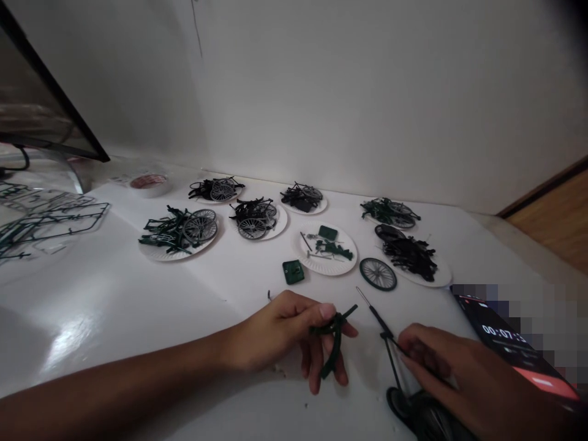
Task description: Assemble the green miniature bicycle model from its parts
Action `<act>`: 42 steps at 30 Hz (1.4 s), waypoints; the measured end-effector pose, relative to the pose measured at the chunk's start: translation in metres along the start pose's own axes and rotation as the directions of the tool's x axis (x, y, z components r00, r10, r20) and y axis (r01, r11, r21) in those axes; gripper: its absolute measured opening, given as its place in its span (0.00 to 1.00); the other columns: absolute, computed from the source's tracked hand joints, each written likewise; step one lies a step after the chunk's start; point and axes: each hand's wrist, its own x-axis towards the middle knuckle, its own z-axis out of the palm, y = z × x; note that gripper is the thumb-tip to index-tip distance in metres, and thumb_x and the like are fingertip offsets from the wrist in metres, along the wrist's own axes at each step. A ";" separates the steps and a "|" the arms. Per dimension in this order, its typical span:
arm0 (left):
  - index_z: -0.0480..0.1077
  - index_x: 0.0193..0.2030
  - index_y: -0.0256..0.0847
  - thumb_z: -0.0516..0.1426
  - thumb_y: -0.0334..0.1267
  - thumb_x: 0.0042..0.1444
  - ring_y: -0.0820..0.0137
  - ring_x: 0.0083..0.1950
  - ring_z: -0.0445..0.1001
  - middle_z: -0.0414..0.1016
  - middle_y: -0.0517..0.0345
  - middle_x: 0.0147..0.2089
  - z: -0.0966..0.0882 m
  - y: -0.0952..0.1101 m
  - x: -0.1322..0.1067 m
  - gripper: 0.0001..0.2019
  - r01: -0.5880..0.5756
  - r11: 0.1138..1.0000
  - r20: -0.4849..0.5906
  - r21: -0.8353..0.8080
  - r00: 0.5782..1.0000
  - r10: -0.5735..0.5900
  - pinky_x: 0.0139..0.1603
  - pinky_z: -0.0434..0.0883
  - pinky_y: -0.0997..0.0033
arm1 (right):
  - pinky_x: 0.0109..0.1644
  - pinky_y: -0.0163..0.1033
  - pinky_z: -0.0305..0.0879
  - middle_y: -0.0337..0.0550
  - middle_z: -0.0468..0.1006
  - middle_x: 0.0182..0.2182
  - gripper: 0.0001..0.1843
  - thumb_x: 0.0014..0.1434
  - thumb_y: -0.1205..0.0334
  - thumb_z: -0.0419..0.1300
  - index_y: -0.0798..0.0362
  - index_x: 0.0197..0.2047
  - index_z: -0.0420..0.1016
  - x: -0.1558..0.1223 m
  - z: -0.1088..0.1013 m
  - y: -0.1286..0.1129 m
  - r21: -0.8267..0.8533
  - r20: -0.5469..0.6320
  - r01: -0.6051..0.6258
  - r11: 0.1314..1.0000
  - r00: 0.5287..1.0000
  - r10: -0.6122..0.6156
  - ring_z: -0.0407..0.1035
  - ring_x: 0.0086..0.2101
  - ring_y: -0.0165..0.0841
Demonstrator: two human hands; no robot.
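Between the thumb and fingers of my left hand (pixel 312 337) is a dark green curved plastic bicycle part (pixel 336 343), with a short bar across its top. My right hand (pixel 445 367) is closed on a dark model bicycle frame (pixel 389 346); a thin silver-tipped rod points out from it toward the plates. A wheel (pixel 434 416) shows at its lower end, partly hidden by the hand. The two pieces are apart. Beyond the hands lie a loose spoked wheel (pixel 378 274) and a green square tray-like piece (pixel 293 272).
A paper plate (pixel 324 267) holds a few green parts. Several more plates, such as the left one (pixel 158 254), carry piled bicycle parts along the wall. Green sprue frames (pixel 50 220) lie at left, under a monitor (pixel 41 92). A phone (pixel 514 343) with a timer lies at right.
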 end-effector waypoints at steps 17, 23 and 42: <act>0.77 0.45 0.31 0.65 0.46 0.61 0.75 0.23 0.75 0.72 0.60 0.24 -0.001 -0.003 0.001 0.17 -0.056 0.997 -0.039 -0.048 0.998 0.054 0.25 0.72 0.79 | 0.28 0.31 0.70 0.36 0.76 0.26 0.15 0.67 0.45 0.56 0.46 0.39 0.73 0.013 0.009 -0.034 0.325 -0.171 -0.039 0.945 0.980 0.099 0.72 0.26 0.31; 0.75 0.42 0.32 0.66 0.41 0.59 0.73 0.24 0.78 0.72 0.61 0.26 -0.001 -0.003 0.002 0.12 -0.065 0.994 -0.089 -0.083 0.994 0.057 0.25 0.74 0.79 | 0.29 0.33 0.71 0.37 0.77 0.26 0.16 0.67 0.44 0.56 0.47 0.41 0.74 0.013 0.015 -0.036 0.325 -0.090 -0.071 0.943 0.990 0.105 0.73 0.27 0.32; 0.72 0.47 0.38 0.57 0.41 0.68 0.77 0.26 0.69 0.73 0.60 0.29 0.002 -0.004 -0.006 0.09 -0.033 0.831 -0.098 0.555 0.990 0.105 0.27 0.66 0.79 | 0.41 0.34 0.75 0.43 0.84 0.40 0.21 0.66 0.39 0.54 0.44 0.44 0.78 0.010 0.021 -0.014 0.213 -0.032 -0.072 0.974 0.996 0.081 0.79 0.39 0.37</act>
